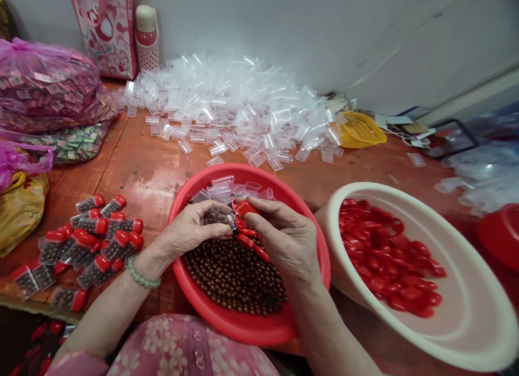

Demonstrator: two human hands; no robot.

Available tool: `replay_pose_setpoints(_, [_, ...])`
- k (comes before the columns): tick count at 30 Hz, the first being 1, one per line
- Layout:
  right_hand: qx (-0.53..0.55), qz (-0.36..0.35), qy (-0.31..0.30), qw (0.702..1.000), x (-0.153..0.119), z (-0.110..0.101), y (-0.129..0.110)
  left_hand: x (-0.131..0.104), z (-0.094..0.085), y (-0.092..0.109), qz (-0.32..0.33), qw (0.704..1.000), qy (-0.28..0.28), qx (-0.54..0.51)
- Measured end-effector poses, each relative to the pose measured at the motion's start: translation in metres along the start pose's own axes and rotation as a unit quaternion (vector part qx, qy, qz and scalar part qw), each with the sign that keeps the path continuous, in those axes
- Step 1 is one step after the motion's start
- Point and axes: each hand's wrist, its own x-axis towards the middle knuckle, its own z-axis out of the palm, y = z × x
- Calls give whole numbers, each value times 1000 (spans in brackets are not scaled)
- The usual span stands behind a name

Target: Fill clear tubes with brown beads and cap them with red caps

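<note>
Over the red basin [178, 216] my two hands meet. My left hand [198, 227] is closed round a small clear plastic container [221, 218], its open end toward the right. Between thumb and fingers my right hand [281, 232] pinches a red cap [245, 207], close to the container's mouth. More red caps [253, 246] show just under the right hand. Brown round beads [235, 281] cover the basin's bottom. Several clear empty containers [221, 189] lie at its far side.
Filled, red-capped containers [95, 235] lie at left. A white basin [462, 289] of red caps [389, 257] stands tilted at right. Behind are a heap of clear containers [243, 111], a yellow basket [360, 130], a bottle [146, 38] and a bag [107, 35]. Stuffed plastic bags [44, 89] sit far left.
</note>
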Motion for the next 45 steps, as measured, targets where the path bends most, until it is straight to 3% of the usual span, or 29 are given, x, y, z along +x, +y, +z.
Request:
replay_pose_setpoints(11, [-108, -141, -95, 980, 13, 4, -12, 2, -2, 1, 24, 999, -5, 41])
replay_pose_setpoints(24, [-176, -185, -135, 957, 14, 3, -12, 4, -4, -4, 10, 994, -24, 105])
replay_pose_setpoints(30, [-223, -183, -128, 949, 5, -16, -13, 4, -2, 1, 14, 995, -8, 102])
replay_pose_setpoints(35, [-252, -170, -157, 940, 3, -29, -17, 5, -1, 2, 10, 995, 8, 101])
replay_pose_setpoints(40, [-209, -181, -119, 954, 10, -16, -22, 5, -2, 0, 4, 995, 0, 95])
replay_pose_setpoints(45, [-227, -206, -166, 937, 16, 0, -22, 4, -2, -1, 17, 995, -2, 95])
